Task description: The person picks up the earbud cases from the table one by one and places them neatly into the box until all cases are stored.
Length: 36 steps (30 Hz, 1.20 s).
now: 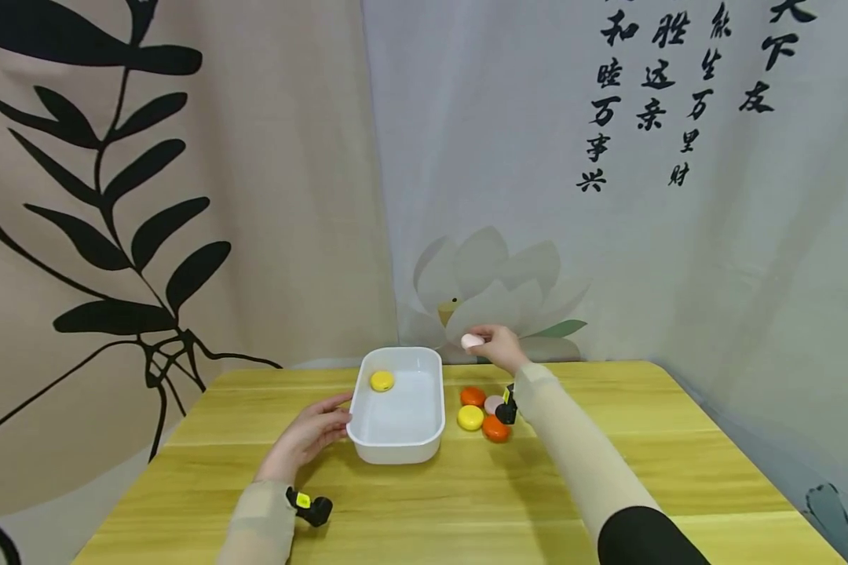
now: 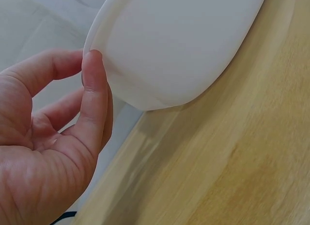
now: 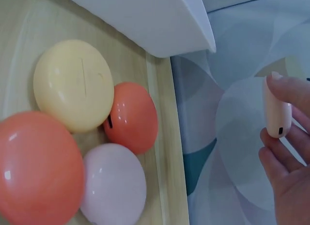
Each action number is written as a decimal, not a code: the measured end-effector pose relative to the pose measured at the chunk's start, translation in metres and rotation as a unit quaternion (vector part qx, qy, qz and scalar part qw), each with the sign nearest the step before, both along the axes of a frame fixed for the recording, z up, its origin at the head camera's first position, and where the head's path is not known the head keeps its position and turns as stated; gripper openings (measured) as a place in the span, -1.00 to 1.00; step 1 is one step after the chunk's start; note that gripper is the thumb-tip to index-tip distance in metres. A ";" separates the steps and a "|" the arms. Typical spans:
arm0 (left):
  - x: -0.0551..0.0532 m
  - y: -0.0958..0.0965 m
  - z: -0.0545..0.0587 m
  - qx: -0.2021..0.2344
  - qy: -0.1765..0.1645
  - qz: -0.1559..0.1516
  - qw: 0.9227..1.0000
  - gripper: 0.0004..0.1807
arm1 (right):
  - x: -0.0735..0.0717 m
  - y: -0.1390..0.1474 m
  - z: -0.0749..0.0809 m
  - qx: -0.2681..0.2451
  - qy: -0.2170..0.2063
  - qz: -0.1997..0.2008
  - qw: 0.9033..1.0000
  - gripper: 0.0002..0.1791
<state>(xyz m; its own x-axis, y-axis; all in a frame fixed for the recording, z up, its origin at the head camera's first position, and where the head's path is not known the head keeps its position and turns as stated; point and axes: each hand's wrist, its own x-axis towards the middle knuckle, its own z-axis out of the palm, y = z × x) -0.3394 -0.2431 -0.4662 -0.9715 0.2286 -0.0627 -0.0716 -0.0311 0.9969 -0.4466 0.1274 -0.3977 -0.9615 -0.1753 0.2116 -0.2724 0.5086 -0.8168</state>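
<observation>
My right hand (image 1: 500, 347) is raised past the table's far edge, pinching a pale pink earbud case (image 3: 277, 109) between thumb and fingers. A small dark port shows on the end of the case. With its fingertips at the rim, my left hand (image 1: 314, 431) holds the left side of a white tub (image 1: 399, 453). Inside the tub, near its far left corner, lies a yellow case (image 1: 381, 381). Right of the tub sit another yellow case (image 1: 469, 417), two orange cases (image 1: 473, 396) and a pale pink case (image 3: 114, 184), grouped closely together.
The wooden table (image 1: 537, 502) ends just behind the tub. Behind it hangs a cloth backdrop (image 1: 297, 196) with printed leaves, a lotus and dark writing. Each wrist wears a small black camera (image 1: 312, 508).
</observation>
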 end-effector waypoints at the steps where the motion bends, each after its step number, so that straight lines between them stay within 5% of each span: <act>1: 0.000 0.001 0.000 -0.001 0.000 0.003 1.000 -0.35 | 0.001 -0.001 0.001 0.002 0.012 0.004 1.000 -0.54; 16: 0.000 0.003 0.001 -0.001 0.003 0.007 1.000 -0.36 | -0.009 -0.030 -0.007 -0.013 0.003 0.015 1.000 -0.56; 36: -0.002 0.003 0.000 0.005 -0.004 0.011 1.000 -0.39 | -0.006 -0.054 0.003 -0.007 0.016 0.028 0.999 -0.53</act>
<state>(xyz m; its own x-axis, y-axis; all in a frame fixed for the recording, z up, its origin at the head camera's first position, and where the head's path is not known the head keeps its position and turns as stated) -0.3410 -0.2404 -0.4661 -0.9760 0.2072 -0.0678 -0.0781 -0.0419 0.9961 -0.4522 0.0733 -0.3943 -0.9429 -0.2249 0.2457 -0.3267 0.4803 -0.8140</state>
